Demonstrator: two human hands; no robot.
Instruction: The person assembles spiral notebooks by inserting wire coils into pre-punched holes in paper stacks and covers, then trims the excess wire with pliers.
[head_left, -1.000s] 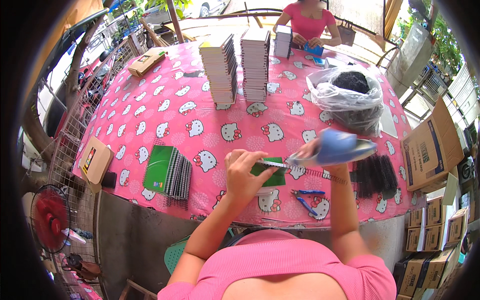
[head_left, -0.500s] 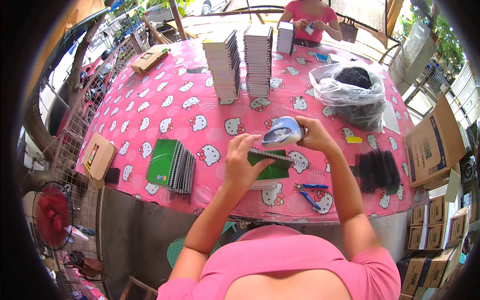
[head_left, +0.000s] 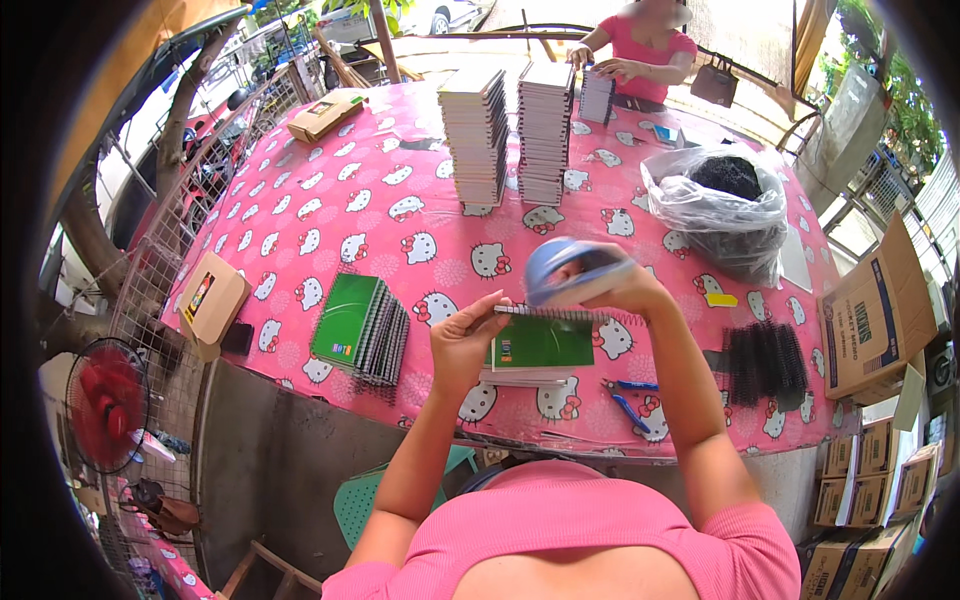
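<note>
A small notebook with a green cover (head_left: pixel 545 345) lies near the table's front edge, on top of some white-edged pages. A thin spiral coil (head_left: pixel 620 317) runs along its far edge and sticks out to the right. My left hand (head_left: pixel 462 335) is closed in a pinch on the notebook's far left corner, at the coil's end. Just above the coil, my right hand (head_left: pixel 632 290) grips a blue-and-white handheld device (head_left: pixel 550 285) with a loop handle, smeared by motion. Blue-handled cutters (head_left: pixel 632 402) lie to the right of the notebook.
Spiral-bound green notebooks (head_left: pixel 350 320) stand stacked at left; black coils (head_left: pixel 765 365) lie at right. Two tall notebook stacks (head_left: pixel 473 140) rise farther back, beside a clear plastic bag (head_left: pixel 715 210) of black material. Across the table, a person (head_left: pixel 650 50) handles a notebook stack (head_left: pixel 597 97).
The notebook's cover has come flatter, showing more green. The device has turned in my right hand and is blurred. The person opposite has moved both hands onto the stack there.
</note>
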